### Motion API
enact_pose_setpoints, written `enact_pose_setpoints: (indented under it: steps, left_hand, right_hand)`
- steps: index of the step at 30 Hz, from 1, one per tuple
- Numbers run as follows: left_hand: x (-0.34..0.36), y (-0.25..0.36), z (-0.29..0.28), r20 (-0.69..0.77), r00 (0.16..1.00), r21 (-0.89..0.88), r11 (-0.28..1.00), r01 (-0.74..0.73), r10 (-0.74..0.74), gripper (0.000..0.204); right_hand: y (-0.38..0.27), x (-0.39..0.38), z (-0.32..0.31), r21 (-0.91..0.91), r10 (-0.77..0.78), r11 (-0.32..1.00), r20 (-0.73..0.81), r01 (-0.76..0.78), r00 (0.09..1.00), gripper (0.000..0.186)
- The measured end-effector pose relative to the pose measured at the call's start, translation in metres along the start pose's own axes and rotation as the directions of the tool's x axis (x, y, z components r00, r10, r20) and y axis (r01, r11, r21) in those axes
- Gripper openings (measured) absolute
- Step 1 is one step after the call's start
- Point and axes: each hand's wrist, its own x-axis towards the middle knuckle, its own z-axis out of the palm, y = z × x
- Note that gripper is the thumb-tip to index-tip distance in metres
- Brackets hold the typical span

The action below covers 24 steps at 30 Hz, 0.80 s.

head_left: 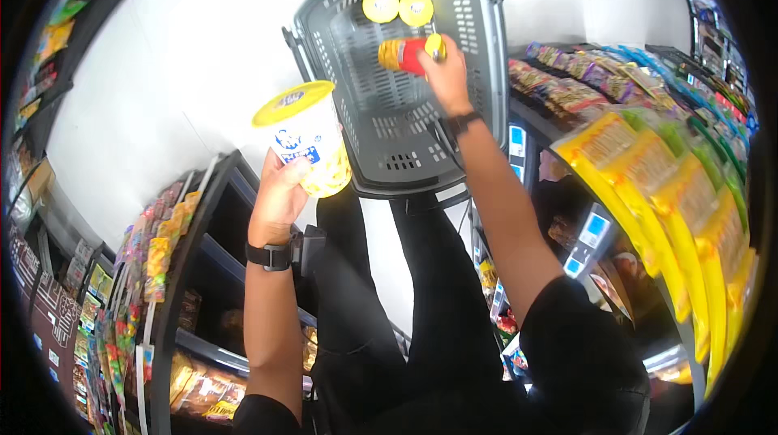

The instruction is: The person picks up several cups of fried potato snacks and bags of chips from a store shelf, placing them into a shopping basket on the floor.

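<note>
My left hand (pixel 284 176) grips a white tub (pixel 312 143) with a yellow lid and yellow lower print, held upright at the left edge of a grey perforated shopping basket (pixel 387 168). My right hand (pixel 444 70) is inside the basket, closed on a red canister (pixel 399 54) with a yellow top, lying sideways. Two round yellow-lidded containers (pixel 381 6) sit side by side at the basket's far end.
Shelves of yellow bags (pixel 648 200) and other colourful packets (pixel 583 70) curve along my right. Hanging packets (pixel 162 249) and dark shelving (pixel 219 216) stand at my left. My legs are below the basket, over a white floor (pixel 170 70).
</note>
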Motion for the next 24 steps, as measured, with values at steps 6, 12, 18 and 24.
enact_pose_setpoints:
  steps: [6,12,18,24]
  left_hand:
    - [-0.066,0.063,0.043,0.182,0.979,-0.038,0.994,0.102,-0.093,0.071]
    - [-0.157,0.127,0.151,0.442,0.872,0.077,0.978,0.194,-0.208,0.096]
    - [-0.222,0.144,0.214,0.531,0.786,0.228,0.946,0.229,-0.318,0.094]
    - [-0.307,0.158,0.333,0.668,0.589,0.256,0.884,0.391,-0.454,0.089]
  right_hand:
    - [-0.196,-0.128,-0.141,0.292,-0.089,0.956,0.259,0.010,0.962,0.060]
    - [-0.348,-0.264,-0.258,0.268,-0.098,0.962,0.188,0.045,0.977,0.054]
    - [-0.414,-0.379,-0.346,0.502,-0.064,0.862,0.252,-0.073,0.966,0.067]
    - [-0.419,-0.474,-0.425,0.680,-0.328,0.702,0.047,0.210,0.944,0.091]
